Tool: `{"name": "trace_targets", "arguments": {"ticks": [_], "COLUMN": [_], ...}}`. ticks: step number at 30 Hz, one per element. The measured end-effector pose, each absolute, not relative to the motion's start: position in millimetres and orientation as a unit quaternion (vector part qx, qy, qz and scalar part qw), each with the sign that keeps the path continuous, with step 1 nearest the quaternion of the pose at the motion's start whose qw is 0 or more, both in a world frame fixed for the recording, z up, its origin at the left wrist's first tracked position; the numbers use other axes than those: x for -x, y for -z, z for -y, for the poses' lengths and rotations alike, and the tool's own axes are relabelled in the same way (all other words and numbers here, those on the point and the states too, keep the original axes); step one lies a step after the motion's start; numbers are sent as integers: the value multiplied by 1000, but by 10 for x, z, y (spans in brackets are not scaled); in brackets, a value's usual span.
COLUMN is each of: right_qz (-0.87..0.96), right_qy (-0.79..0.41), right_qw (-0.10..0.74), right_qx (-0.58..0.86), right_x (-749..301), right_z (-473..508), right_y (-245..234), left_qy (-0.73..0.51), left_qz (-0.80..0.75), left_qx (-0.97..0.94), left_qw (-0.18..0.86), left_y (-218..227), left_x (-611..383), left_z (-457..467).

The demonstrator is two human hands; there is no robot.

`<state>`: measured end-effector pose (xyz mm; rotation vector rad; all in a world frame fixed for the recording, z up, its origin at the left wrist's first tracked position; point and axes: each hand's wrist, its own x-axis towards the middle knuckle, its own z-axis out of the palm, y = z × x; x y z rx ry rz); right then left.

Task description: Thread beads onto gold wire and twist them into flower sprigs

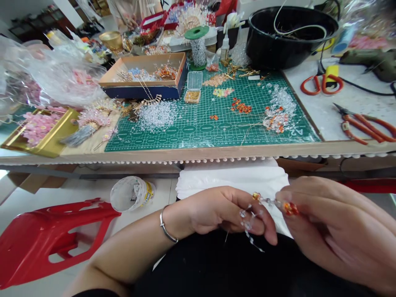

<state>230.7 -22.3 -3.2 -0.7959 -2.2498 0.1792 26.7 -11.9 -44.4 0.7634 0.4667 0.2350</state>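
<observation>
Now in hand: a beaded wire sprig (272, 202) with orange and clear crystal beads; its long axis lies nearly level, crossways between the left hand (216, 212) and right hand (337, 231), above the lap;
Left grip: fingers curled almost closed, pinching the sprig's left end; a metal bangle (168, 227) circles the wrist; clear beads dangle just below;
Right grip: fingertips nearly closed on the sprig's orange end;
Below: white tissue paper (232, 181) behind the hands; a cut-down plastic bottle (132, 194) lies on the floor beside a red plastic chair (52, 239);
Containers: a cardboard box tray (142, 74) holds beaded pieces; a black plastic basin (291, 37) holds wire; a gold tray (40, 132) holds pink flowers;
Surface (349, 115): a green cutting mat (210, 123) carries heaps of clear beads; orange-handled scissors (321, 84), orange-handled pliers (368, 128) and a glue gun (368, 62) lie to the right
</observation>
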Motion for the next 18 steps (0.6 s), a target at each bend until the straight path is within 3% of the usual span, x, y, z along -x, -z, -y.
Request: {"name": "trace_targets", "arguments": {"ticks": [3, 7, 9, 18], "right_qz": [862, 858, 869, 879], "right_qy": [-92, -89, -83, -87], "right_qw": [359, 396, 395, 365], "right_qx": [344, 315, 285, 294], "right_x": [-2348, -2381, -2390, -2507], "right_z": [214, 232, 231, 280], "right_y": [60, 105, 114, 247], "left_qy": [-172, -257, -262, -221], "left_qz": [-288, -366, -350, -304], "left_qx": [-433, -654, -714, -450], "left_qw": [837, 611, 547, 810], "left_y": [426, 269, 187, 259], "left_x": [-195, -90, -82, -234], "left_z": [30, -92, -108, -21]}}
